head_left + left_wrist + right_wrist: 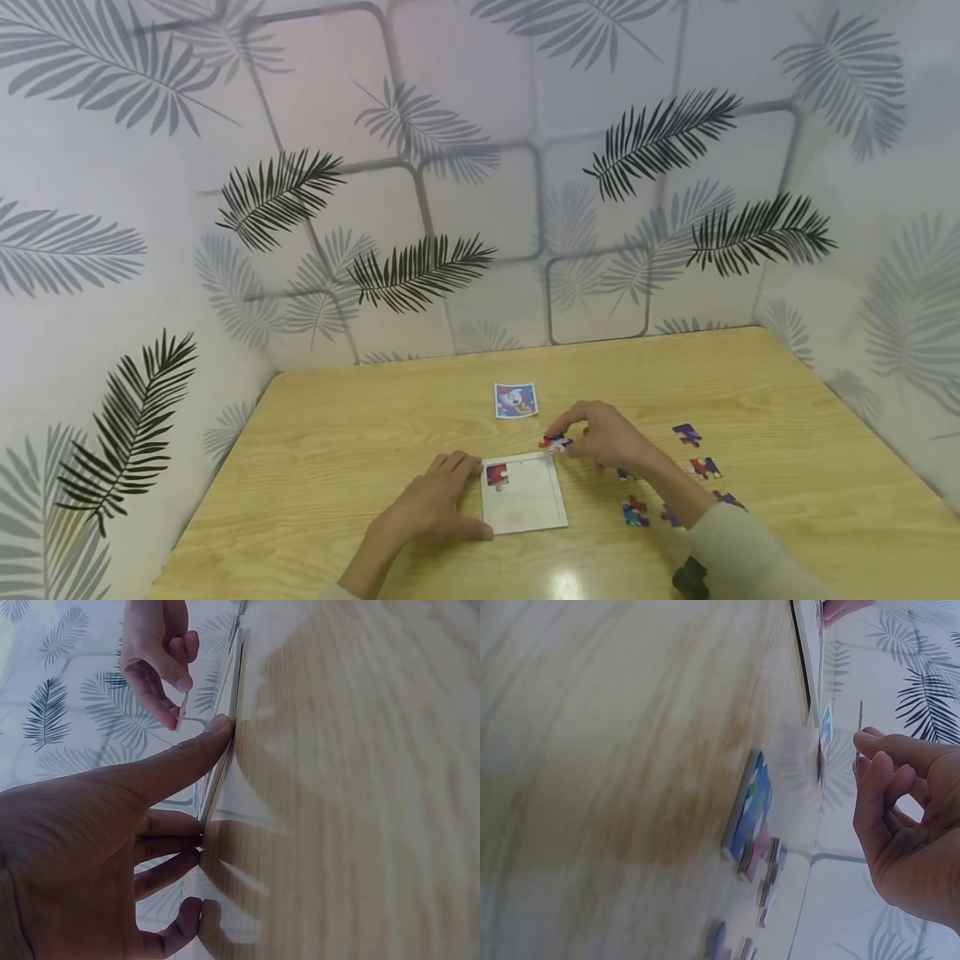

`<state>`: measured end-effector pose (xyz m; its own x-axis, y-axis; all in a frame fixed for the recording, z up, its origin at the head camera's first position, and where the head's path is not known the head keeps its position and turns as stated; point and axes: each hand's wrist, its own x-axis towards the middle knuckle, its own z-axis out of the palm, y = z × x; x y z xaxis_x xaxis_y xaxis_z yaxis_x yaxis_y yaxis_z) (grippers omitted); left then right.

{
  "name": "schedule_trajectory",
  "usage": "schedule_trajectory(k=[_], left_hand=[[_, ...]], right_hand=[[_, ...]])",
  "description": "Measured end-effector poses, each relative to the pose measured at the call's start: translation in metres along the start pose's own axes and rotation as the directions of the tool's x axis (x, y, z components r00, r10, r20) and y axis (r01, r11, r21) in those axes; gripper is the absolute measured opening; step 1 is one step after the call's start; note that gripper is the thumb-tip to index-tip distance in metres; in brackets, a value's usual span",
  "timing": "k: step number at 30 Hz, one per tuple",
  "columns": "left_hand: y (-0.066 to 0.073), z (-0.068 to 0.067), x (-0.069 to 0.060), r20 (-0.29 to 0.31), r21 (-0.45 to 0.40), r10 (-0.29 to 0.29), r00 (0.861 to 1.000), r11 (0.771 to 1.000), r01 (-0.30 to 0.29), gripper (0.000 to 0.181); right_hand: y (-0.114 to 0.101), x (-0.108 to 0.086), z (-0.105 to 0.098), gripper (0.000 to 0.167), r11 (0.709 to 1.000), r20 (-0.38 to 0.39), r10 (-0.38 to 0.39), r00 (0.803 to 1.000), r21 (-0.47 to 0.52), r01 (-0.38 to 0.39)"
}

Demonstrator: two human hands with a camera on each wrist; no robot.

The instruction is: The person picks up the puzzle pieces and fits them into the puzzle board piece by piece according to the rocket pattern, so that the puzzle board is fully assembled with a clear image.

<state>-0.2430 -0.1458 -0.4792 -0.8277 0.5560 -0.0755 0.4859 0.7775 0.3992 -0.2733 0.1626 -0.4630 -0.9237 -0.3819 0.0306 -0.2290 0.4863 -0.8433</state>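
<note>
A white square puzzle board (528,504) lies on the table, with a red and purple piece (497,475) in its upper left corner. My left hand (438,500) rests at the board's left edge, thumb at the lower corner and fingers along the side; in the left wrist view this hand (112,825) touches the rim with its thumb. Just above the board's upper right corner, my right hand (607,437) pinches a red and white puzzle piece (556,443). The right wrist view shows that piece (859,735) edge-on between the thumb and fingers of this hand (915,817).
Several loose puzzle pieces, among them a blue and red one (635,512) and a red and purple one (705,468), lie to the right. Behind the board is a small square picture card (515,401). A leaf-patterned wall (495,308) borders the table's far edge.
</note>
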Motion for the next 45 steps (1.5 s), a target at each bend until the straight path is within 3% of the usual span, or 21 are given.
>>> schedule_trajectory(k=[27,35,45], left_hand=[[-0.002,0.000,0.000,0.018,0.000,-0.020,1.000,1.000,0.020,0.087],[0.000,-0.002,0.000,0.010,-0.001,-0.012,1.000,1.000,0.012,0.085],[0.000,-0.002,0.000,0.005,0.010,-0.009,1.000,1.000,0.009,0.086]], right_hand=[[-0.009,0.014,0.032,0.035,0.999,0.035,0.004,0.999,-0.039,-0.003],[-0.013,0.020,0.040,0.031,0.982,0.047,-0.106,0.993,-0.152,0.112],[-0.015,0.021,0.053,0.031,0.987,0.053,-0.039,0.998,-0.155,0.047]])
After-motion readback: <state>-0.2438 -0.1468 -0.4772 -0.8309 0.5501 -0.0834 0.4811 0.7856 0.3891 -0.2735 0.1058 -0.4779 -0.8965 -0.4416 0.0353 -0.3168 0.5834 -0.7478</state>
